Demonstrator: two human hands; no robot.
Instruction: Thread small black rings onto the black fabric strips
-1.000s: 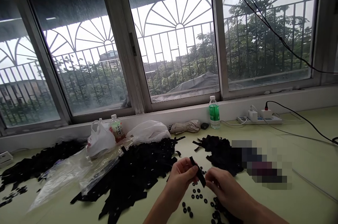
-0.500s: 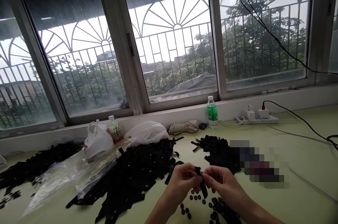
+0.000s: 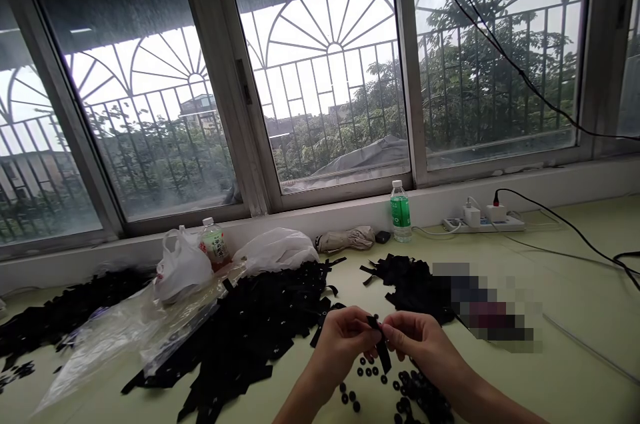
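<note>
My left hand point(image 3: 345, 337) and my right hand point(image 3: 417, 339) meet over the table, both pinching one short black fabric strip point(image 3: 381, 345) that hangs down between the fingertips. A small dark round piece seems to sit at the strip's top, by my right fingertips. Below the hands several small black ring-shaped buttons point(image 3: 373, 377) lie scattered on the pale green table point(image 3: 575, 357). A large heap of black strips point(image 3: 260, 324) lies just left of my left hand, and a smaller heap point(image 3: 410, 281) lies behind my right hand.
Clear plastic bags point(image 3: 125, 331) and white bags point(image 3: 183, 267) lie at the left, with another black heap point(image 3: 65, 307) beyond. Two bottles point(image 3: 401, 212) point(image 3: 214, 245), a folded umbrella point(image 3: 345, 239) and a power strip point(image 3: 483, 221) with cables stand along the window sill wall.
My right hand has come in to meet the left and now pinches the strip too. The strip has turned from slanted to hanging nearly straight down.
</note>
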